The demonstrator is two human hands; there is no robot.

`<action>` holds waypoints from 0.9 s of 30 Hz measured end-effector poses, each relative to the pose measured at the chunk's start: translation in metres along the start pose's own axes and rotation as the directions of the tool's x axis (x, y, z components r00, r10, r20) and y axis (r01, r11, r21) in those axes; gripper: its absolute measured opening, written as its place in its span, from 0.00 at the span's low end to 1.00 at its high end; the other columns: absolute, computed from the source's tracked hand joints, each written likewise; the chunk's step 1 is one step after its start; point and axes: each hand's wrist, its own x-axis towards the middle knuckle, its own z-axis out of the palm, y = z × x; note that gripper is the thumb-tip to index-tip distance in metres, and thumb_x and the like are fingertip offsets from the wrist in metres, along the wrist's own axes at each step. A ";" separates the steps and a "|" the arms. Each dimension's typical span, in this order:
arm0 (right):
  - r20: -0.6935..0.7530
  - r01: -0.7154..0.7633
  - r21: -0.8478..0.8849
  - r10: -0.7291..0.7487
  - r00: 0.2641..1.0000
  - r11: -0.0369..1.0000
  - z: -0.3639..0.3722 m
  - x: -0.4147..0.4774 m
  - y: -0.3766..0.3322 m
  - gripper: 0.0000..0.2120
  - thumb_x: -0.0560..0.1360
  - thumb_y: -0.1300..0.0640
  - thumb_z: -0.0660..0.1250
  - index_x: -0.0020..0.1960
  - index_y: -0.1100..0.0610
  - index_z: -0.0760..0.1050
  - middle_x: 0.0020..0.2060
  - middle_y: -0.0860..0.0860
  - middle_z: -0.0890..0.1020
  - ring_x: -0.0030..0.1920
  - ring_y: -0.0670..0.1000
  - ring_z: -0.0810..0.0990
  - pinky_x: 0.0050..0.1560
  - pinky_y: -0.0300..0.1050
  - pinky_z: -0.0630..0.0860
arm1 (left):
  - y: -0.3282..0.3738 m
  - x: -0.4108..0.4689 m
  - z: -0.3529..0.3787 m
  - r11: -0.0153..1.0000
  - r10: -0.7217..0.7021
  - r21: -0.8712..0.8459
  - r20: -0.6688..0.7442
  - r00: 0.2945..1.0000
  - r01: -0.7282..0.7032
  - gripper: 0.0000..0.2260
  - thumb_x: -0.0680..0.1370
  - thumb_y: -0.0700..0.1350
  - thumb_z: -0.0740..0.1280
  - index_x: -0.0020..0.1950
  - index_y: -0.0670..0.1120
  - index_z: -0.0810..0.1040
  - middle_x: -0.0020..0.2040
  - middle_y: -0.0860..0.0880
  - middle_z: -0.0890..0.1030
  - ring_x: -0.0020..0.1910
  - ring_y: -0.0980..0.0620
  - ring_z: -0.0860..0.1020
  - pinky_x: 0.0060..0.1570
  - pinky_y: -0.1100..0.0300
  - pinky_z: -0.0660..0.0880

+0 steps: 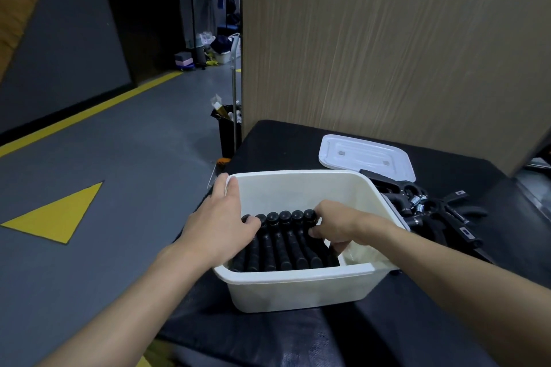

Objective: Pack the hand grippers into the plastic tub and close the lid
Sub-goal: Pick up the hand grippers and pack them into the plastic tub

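Observation:
A white plastic tub (301, 289) stands on the black table near its left edge. Inside lies a row of several black hand grippers (280, 244), handles side by side. My left hand (222, 220) lies over the tub's left rim, fingers straight along the rim, thumb touching the leftmost gripper. My right hand (337, 225) reaches into the tub from the right and pinches the rightmost gripper of the row between thumb and fingers. The white lid (365, 155) lies flat on the table behind the tub. A pile of loose black grippers (432, 211) sits right of the tub.
The black table (387, 334) ends just left of the tub, with grey floor below. A brown panel wall (387, 53) rises behind the table. A black bin (228, 131) and a metal pole stand by the table's far left corner.

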 end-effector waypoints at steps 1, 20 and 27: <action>0.000 -0.003 -0.015 0.003 1.000 1.000 0.000 0.001 0.000 0.10 0.79 0.63 0.61 0.57 0.66 0.77 0.42 0.57 0.79 0.37 0.59 0.85 0.39 0.51 0.84 | 0.001 0.000 0.000 1.000 -0.001 0.000 -0.002 1.000 0.001 0.27 0.78 0.54 0.61 0.73 0.45 0.59 0.74 0.53 0.55 0.56 0.49 0.73 0.50 0.52 0.75; -0.585 0.028 -0.520 -0.379 0.717 0.854 -0.018 -0.085 0.048 0.12 0.80 0.53 0.58 0.59 0.52 0.77 0.54 0.46 0.81 0.58 0.53 0.75 0.59 0.51 0.66 | 0.005 -0.061 -0.006 0.976 0.056 0.202 0.143 0.988 -0.085 0.49 0.69 0.77 0.42 0.81 0.47 0.43 0.80 0.45 0.36 0.78 0.49 0.35 0.77 0.53 0.43; -0.823 0.287 0.120 -0.067 0.564 0.950 -0.013 -0.075 0.097 0.10 0.80 0.60 0.58 0.51 0.55 0.78 0.47 0.48 0.81 0.48 0.49 0.78 0.51 0.47 0.72 | 0.005 -0.063 -0.004 0.973 0.048 0.220 0.121 0.992 -0.074 0.52 0.66 0.78 0.40 0.81 0.46 0.44 0.80 0.43 0.37 0.79 0.50 0.35 0.77 0.54 0.43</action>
